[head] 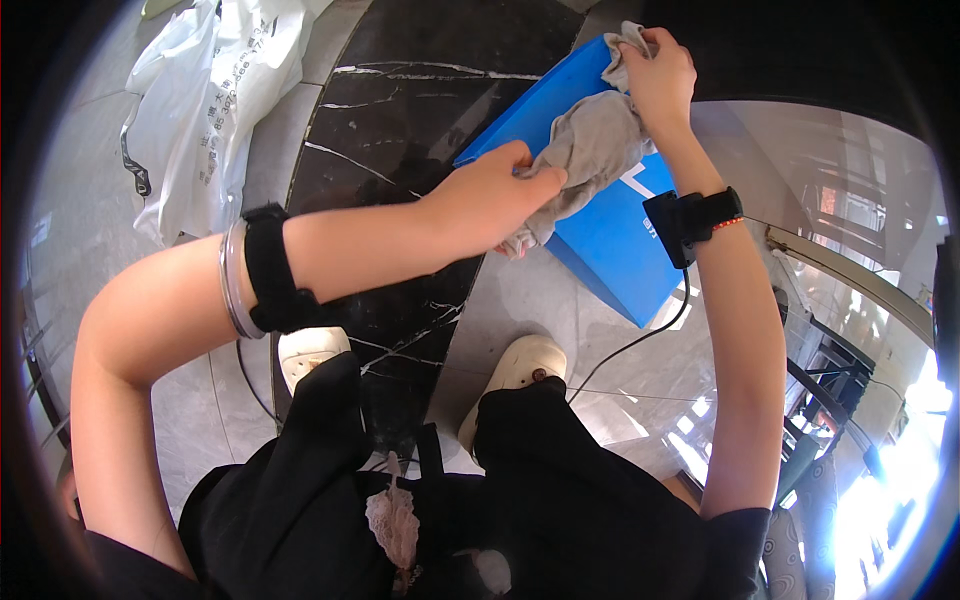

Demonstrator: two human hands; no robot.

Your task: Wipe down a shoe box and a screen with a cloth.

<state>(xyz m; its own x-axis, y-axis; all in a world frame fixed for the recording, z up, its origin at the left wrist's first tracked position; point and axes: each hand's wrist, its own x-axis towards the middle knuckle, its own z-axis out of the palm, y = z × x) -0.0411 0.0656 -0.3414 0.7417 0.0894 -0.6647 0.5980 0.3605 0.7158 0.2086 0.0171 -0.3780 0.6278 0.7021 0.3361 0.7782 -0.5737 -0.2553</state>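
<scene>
A crumpled grey-beige cloth (596, 142) stretches between my two hands above a blue cardboard box (622, 262). My left hand (499, 199) grips the cloth's lower end, thumb on top. At the box's far edge, my right hand (664, 75) pinches a bunched upper part of the same cloth. The box lies at an angle on the floor and bears white printing, partly hidden by the cloth. Black straps circle both my forearms; the right one carries a small black device (671, 225) with a cable.
A white plastic bag (217, 112) with printed writing lies on grey tiles at the upper left. A black marble-look floor strip (390, 150) runs between the tiles. My cream clogs (525, 367) stand below. A glossy panel (825, 165) and a black metal frame (832, 382) are at right.
</scene>
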